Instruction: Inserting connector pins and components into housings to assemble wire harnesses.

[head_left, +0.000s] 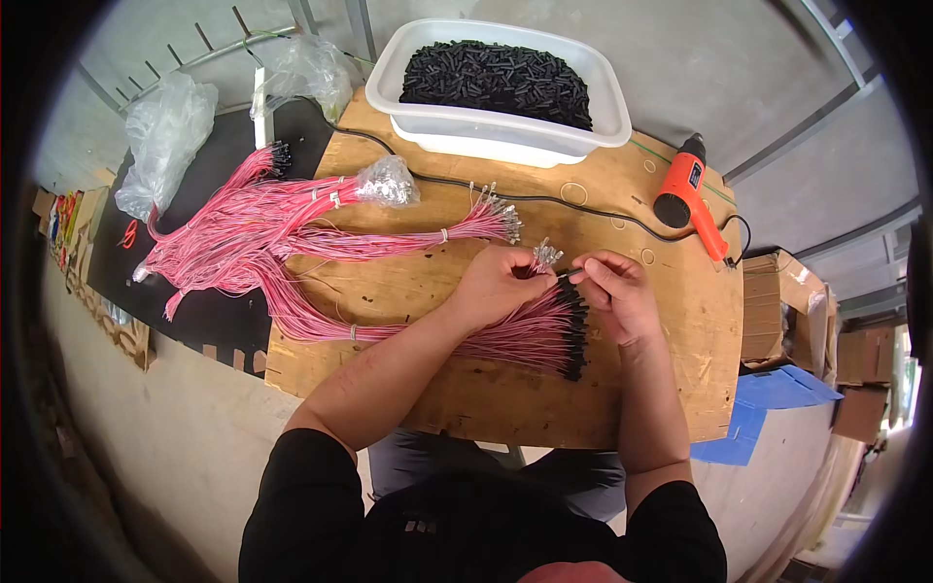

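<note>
Holding black sleeves, a white tub (607,117) sits beyond; left hand (501,284) grips pink wires (525,330), right hand (614,291) pinches one tip.

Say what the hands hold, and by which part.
Left hand pinches pink wires near their metal tips; right hand holds a black-capped wire end.
</note>
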### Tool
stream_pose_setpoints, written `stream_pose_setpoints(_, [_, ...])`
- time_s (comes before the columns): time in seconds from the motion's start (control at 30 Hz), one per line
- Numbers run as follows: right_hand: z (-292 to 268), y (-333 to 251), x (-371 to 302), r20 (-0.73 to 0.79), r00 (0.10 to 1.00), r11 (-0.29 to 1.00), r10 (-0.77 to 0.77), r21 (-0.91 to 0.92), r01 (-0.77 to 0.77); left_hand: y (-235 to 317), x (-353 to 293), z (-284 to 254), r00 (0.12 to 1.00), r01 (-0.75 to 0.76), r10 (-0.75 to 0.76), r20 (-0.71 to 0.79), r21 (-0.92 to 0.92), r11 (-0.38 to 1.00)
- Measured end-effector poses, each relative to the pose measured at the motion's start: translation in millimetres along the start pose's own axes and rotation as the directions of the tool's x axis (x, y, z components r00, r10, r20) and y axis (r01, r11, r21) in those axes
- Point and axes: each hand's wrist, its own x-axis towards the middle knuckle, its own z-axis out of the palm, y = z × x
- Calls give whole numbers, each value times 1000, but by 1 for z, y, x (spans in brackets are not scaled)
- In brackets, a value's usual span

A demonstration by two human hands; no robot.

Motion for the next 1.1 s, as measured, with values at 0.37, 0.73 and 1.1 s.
stream_pose_setpoints(0.37, [-4, 4, 0, 53, 999, 1000, 11, -26, -9, 9, -2, 5, 1000, -17, 17, 1, -21, 1000])
stream_pose_setpoints(0.73, [-1, 6, 0, 56, 998, 996, 7, -84, -3, 7, -2, 2, 1000, -16, 16, 6, 16, 1000])
stream_pose_setpoints(1.1, [0, 5, 3, -69, 991, 986, -114, -131, 105, 7, -2, 2, 999, -41, 43, -29, 50, 998])
